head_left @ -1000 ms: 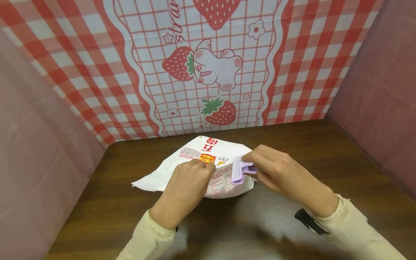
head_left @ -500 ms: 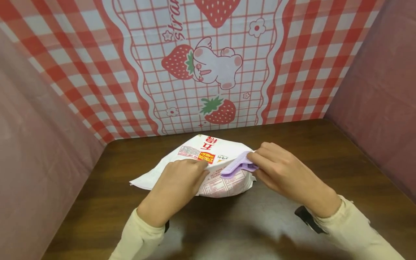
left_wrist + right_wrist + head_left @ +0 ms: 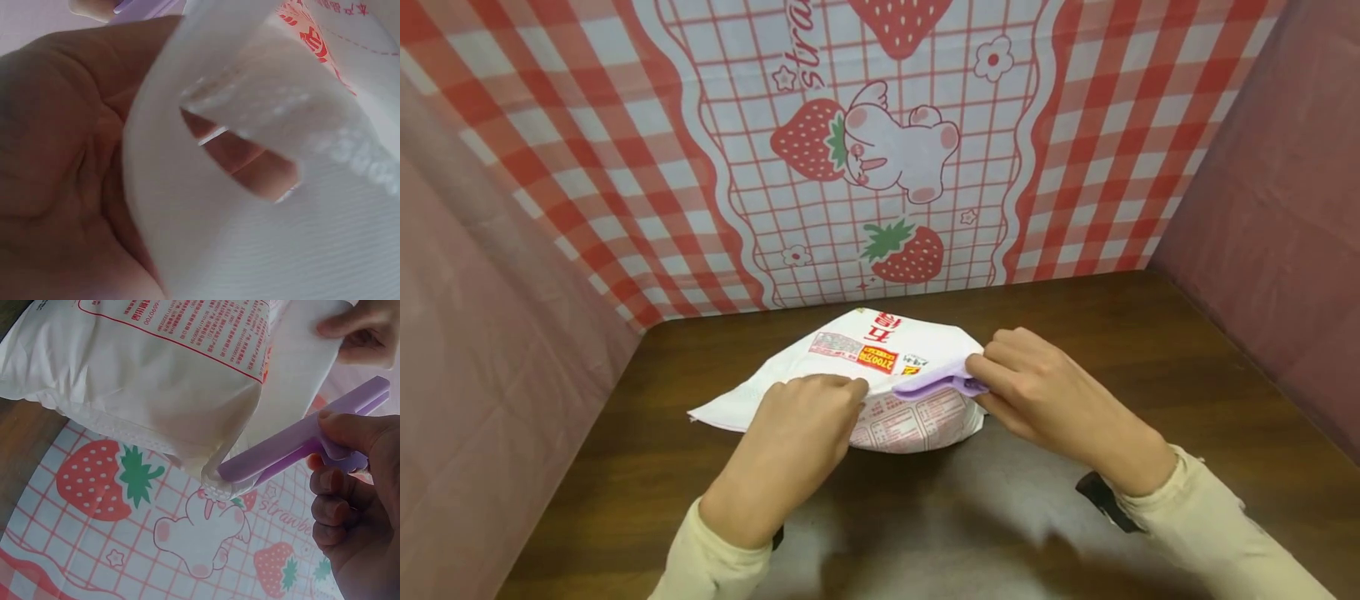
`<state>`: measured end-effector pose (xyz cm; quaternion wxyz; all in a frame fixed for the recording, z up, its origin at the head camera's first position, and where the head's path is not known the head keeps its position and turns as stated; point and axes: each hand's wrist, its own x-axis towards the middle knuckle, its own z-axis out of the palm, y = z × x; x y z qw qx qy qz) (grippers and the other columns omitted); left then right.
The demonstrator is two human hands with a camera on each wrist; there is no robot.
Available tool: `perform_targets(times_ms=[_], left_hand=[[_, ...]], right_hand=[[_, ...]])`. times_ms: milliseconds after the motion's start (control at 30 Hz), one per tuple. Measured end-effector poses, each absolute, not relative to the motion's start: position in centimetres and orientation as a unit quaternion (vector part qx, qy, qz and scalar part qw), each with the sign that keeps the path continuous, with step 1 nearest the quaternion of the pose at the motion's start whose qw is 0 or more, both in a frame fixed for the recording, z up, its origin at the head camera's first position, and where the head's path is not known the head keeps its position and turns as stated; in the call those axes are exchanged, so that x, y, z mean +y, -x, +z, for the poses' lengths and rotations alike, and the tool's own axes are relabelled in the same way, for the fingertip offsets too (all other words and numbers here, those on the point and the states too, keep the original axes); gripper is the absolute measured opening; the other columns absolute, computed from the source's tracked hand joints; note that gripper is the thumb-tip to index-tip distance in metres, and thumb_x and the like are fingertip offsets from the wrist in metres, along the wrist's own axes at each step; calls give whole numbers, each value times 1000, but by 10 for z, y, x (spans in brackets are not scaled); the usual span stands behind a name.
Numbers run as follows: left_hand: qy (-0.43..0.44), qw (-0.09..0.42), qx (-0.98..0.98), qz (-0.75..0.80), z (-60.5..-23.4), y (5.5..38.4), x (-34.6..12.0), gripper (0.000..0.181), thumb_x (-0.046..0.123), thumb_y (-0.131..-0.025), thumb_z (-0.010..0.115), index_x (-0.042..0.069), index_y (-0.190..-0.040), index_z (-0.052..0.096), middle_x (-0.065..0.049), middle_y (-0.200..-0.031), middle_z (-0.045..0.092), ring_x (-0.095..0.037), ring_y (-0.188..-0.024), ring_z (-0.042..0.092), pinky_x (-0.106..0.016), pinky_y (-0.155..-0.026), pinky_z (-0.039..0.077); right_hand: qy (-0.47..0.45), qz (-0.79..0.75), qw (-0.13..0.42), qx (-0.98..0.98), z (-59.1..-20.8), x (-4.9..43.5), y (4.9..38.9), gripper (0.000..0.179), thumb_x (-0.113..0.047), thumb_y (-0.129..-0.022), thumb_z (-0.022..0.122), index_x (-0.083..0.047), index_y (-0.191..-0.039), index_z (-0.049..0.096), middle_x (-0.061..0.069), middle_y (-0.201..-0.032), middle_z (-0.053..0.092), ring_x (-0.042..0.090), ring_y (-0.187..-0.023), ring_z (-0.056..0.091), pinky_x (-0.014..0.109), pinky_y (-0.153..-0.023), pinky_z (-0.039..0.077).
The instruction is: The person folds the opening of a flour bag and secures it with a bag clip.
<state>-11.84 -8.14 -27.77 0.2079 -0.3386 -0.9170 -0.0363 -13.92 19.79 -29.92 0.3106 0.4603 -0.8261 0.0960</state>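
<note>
A white printed bag [image 3: 835,354] with red lettering lies bulging on the dark wooden table, its near edge lifted. Along that edge my left hand [image 3: 790,433] pinches the folded bag between thumb and fingers. My right hand [image 3: 1045,387] pinches the handles of a purple bag clip [image 3: 928,383] at the bag's right side. In the right wrist view, the long bars of the bag clip [image 3: 281,447] lie at a corner of the bag [image 3: 169,394]; whether they bite on it I cannot tell. White bag material [image 3: 250,244] covers part of the left fingers in the left wrist view.
Behind the wooden table [image 3: 1150,358] hangs a red-and-white checked cloth [image 3: 887,158] with strawberries. Pink fabric walls [image 3: 482,317] stand on either side. Dark straps show below both sleeves.
My left hand has slid left and slightly down along the bag's edge. The purple bag clip has turned from upright to nearly level, lying along that edge.
</note>
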Motion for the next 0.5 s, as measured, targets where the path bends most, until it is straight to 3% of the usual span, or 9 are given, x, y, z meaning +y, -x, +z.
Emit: perform_targets(times_ms=[133,233,500], left_hand=[[355,247,-901,-21,-278,117,-80,21,-3,-81,66,12,-71,56,3,-62,58,-22,-59,62,-39,-45,45],[366,266,-891,-17,-279,117,-79,21,-5,-78,66,12,-71,56,3,-61,57,-20,-60,61,-37,-45,45],[383,283,-879,-22,-282,117,-79,20,-5,-80,66,11,-74,57,0,-65,61,-22,-62,61,-36,-47,46]], right_hand=[[-465,91,321,-820,-303,196,140,15,-10,-84,70,-4,-92,60,3,-76,49,21,-70,44,36,-66,37],[-466,91,320,-820,-306,194,141,14,-12,-86,70,-4,-91,59,2,-76,49,21,-71,44,36,-66,37],[-457,86,324,-824,-312,191,142,16,-11,-83,70,-5,-91,59,2,-76,50,21,-69,45,36,-67,39]])
